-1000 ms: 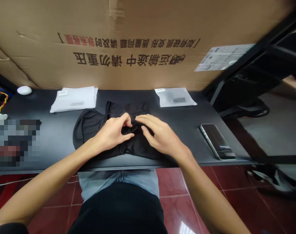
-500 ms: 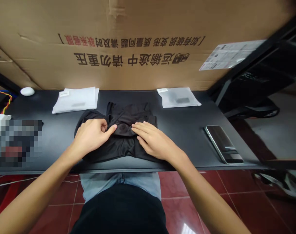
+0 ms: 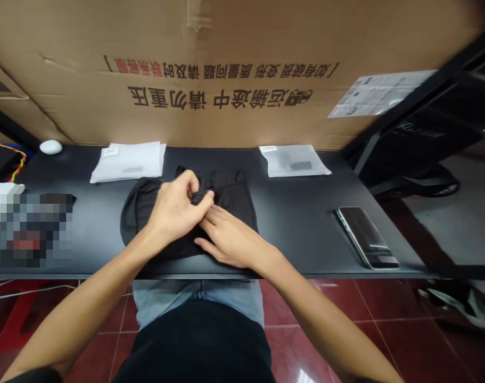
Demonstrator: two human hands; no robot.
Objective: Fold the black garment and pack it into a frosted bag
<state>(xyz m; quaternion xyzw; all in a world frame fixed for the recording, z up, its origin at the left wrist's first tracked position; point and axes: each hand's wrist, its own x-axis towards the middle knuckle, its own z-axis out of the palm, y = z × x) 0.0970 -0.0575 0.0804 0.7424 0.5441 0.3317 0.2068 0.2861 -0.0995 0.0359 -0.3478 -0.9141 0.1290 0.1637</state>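
Observation:
A piece of black fabric [image 3: 236, 197], perhaps a garment, lies bunched and partly folded on the dark tabletop in front of me. My left hand [image 3: 178, 207] is on its middle, fingers curled and thumb stretched to the right, closed on a fold of the cloth. My right hand [image 3: 236, 236] rests on the near right part with its fingers straight and together, thumb apart. Its fingertips meet the left thumb. The fabric under both hands is hidden.
White packets stand at the back left [image 3: 130, 162] and back right [image 3: 294, 161]. A phone [image 3: 366, 236] lies on the right. A white oval object [image 3: 50, 147] sits in the far left corner. Behind the black table [image 3: 298, 223] rises a large cardboard box [image 3: 234, 32].
My left hand has moved right across the fabric, and my right hand has shifted left to meet it. The raised fold between them now lies lower and flatter.

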